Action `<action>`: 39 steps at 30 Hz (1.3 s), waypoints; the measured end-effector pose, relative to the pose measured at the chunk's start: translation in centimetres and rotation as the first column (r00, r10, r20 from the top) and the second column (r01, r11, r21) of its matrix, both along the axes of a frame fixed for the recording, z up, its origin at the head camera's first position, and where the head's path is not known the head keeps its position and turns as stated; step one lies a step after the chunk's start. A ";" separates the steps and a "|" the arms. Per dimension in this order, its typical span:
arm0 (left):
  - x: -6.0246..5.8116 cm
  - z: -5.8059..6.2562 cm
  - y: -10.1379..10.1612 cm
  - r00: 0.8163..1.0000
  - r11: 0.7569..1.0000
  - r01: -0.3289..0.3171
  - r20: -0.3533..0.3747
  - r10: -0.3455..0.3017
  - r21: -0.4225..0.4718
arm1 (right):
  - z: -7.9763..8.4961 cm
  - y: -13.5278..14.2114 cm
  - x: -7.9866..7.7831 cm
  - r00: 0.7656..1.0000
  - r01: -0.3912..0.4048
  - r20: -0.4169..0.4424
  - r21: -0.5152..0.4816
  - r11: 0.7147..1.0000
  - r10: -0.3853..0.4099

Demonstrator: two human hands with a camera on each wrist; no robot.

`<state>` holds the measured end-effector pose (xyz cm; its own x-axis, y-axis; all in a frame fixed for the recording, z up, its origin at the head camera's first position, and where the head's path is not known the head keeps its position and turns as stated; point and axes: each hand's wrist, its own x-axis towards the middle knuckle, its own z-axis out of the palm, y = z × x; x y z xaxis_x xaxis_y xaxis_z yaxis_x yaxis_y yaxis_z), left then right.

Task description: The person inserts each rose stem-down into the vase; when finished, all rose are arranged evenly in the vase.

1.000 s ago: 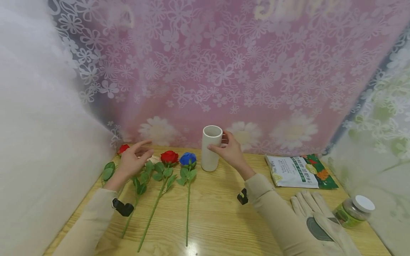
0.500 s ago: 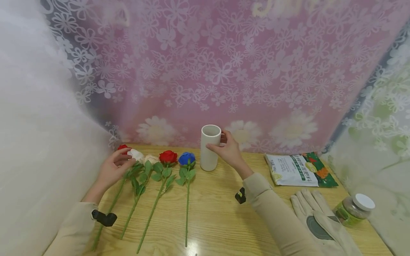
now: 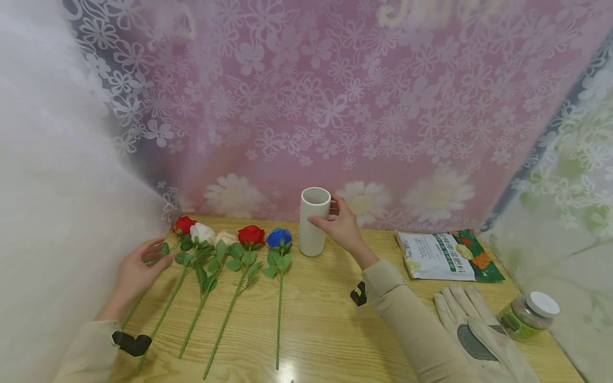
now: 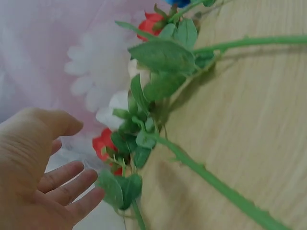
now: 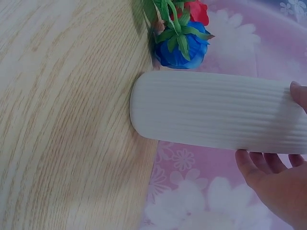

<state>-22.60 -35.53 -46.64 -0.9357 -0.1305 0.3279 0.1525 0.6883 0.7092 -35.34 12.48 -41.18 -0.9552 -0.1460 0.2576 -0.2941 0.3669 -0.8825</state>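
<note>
On the table's left side several roses lie side by side: a red rose (image 3: 184,225) at the far left, a white rose (image 3: 202,233), a cream rose (image 3: 225,239), a second red rose (image 3: 251,235) and a blue rose (image 3: 279,237). My left hand (image 3: 139,270) hovers beside the leftmost red rose, fingers loosely extended and holding nothing. In the left wrist view its fingertips reach the edge of that rose's leaves (image 4: 117,190). A ribbed white vase (image 3: 312,231) stands upright right of the blue rose. My right hand (image 3: 344,227) grips its upper right side, thumb across the front.
At the right lie a white and green packet (image 3: 447,256) and a pair of pale work gloves (image 3: 474,330). Next to the gloves stands a jar (image 3: 527,316) with a white lid. A pink floral curtain (image 3: 306,106) closes off the back of the wooden table (image 3: 325,330).
My left hand has moved left and toward me, off the white rose to the leaves of the leftmost red rose. The right hand has stayed on the vase.
</note>
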 end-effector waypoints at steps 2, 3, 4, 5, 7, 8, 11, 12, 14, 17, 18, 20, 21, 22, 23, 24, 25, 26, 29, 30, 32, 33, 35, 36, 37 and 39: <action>0.3 -0.4 -0.5 1.000 1.000 -0.019 0.007 0.019 -0.004 | 0.0 0.0 0.0 1.000 0.003 0.000 0.001 1.000 -0.003; 0.4 -0.5 -0.6 0.999 1.000 -0.027 0.016 0.028 -0.005 | 0.0 -0.1 0.0 1.000 0.005 0.000 0.000 1.000 -0.005; 0.5 -0.7 -0.8 0.999 1.000 -0.030 0.024 0.030 -0.010 | 0.1 -0.1 0.1 1.000 0.006 0.001 -0.001 1.000 -0.006; 0.7 -0.9 -1.0 0.999 0.999 -0.032 0.030 0.032 -0.022 | 0.1 -0.1 0.1 1.000 0.008 0.002 0.001 1.000 -0.008; 0.7 -1.5 -1.5 0.999 0.998 -0.030 0.032 0.032 -0.047 | 0.1 -0.1 0.1 1.000 0.008 0.004 -0.001 1.000 -0.008; 0.8 -1.8 -1.7 0.999 0.998 -0.028 0.033 0.030 -0.063 | 0.1 -0.1 0.1 1.000 0.008 0.005 -0.001 1.000 -0.008; 0.9 -2.6 -2.1 0.999 0.994 -0.025 0.023 0.027 -0.105 | 0.1 0.0 0.2 1.000 0.003 0.004 0.003 1.000 -0.003; 0.9 -2.9 -2.2 0.999 0.993 -0.024 0.024 0.027 -0.118 | 0.1 0.0 0.2 1.000 0.001 0.004 0.005 1.000 -0.001; 1.1 -3.2 -2.2 0.999 0.990 -0.024 0.029 0.029 -0.141 | 0.0 0.0 0.1 1.000 0.001 0.004 0.005 1.000 -0.001; 1.5 -3.4 -1.9 0.998 0.986 -0.034 0.039 0.041 -0.161 | -0.1 0.0 0.1 1.000 0.003 0.008 0.006 1.000 -0.003; 1.7 -3.4 -1.8 0.998 0.985 -0.041 0.032 0.047 -0.168 | -0.1 0.0 0.1 1.000 0.002 0.009 0.006 1.000 -0.002; 1.8 -3.5 -1.7 0.998 0.983 -0.056 0.014 0.059 -0.177 | -0.1 0.0 0.2 1.000 0.003 0.012 0.006 1.000 -0.003; 1.9 -3.5 -1.6 0.998 0.982 -0.064 0.005 0.066 -0.181 | -0.1 -0.1 0.2 1.000 0.003 0.012 0.008 1.000 -0.003; 2.0 -3.6 -1.5 0.998 0.981 -0.069 -0.005 0.069 -0.183 | -0.1 -0.1 0.2 1.000 0.003 0.012 0.007 1.000 -0.003; 2.1 -3.6 -1.5 0.997 0.980 -0.074 -0.015 0.072 -0.187 | -0.1 -0.1 0.2 1.000 0.003 0.011 0.006 1.000 -0.004; 2.1 -3.7 -1.5 0.997 0.978 -0.080 -0.024 0.077 -0.194 | 0.0 -0.1 0.3 1.000 0.003 0.011 0.005 1.000 -0.003; 2.1 -3.7 -1.5 0.996 0.977 -0.084 -0.029 0.080 -0.198 | 0.0 -0.1 0.3 1.000 0.003 0.009 0.005 1.000 -0.003; 2.1 -3.8 -1.6 0.996 0.976 -0.086 -0.033 0.081 -0.201 | 0.1 -0.1 0.3 1.000 0.003 0.007 0.005 1.000 -0.003; 2.1 -4.0 -1.8 0.996 0.974 -0.091 -0.041 0.084 -0.206 | 0.1 -0.1 0.2 1.000 0.003 0.002 0.003 1.000 -0.003; 2.1 -4.1 -1.9 0.995 0.973 -0.092 -0.042 0.085 -0.209 | 0.1 -0.1 0.2 1.000 0.003 0.000 0.003 1.000 -0.003; 2.0 -4.3 -2.0 0.995 0.972 -0.093 -0.050 0.084 -0.215 | 0.1 -0.1 0.2 1.000 0.004 -0.002 0.001 1.000 -0.004; 2.0 -4.5 -2.1 0.995 0.971 -0.094 -0.054 0.085 -0.220 | 0.2 -0.1 0.2 1.000 0.003 -0.003 0.000 1.000 -0.003; 1.8 -4.7 -2.4 0.995 0.967 -0.093 -0.061 0.081 -0.237 | 0.2 -0.1 0.3 1.000 0.003 -0.003 0.000 1.000 -0.003; 1.7 -4.8 -2.5 0.995 0.965 -0.091 -0.056 0.079 -0.246 | 0.2 -0.1 0.3 1.000 0.003 -0.003 -0.001 1.000 -0.003; 1.5 -4.9 -2.5 0.996 0.964 -0.087 -0.046 0.078 -0.252 | 0.2 -0.1 0.3 1.000 0.003 -0.003 -0.002 1.000 -0.003; 1.2 -4.9 -2.7 0.997 0.963 -0.071 -0.008 0.071 -0.260 | 0.2 0.0 0.3 1.000 0.006 -0.004 0.001 1.000 -0.006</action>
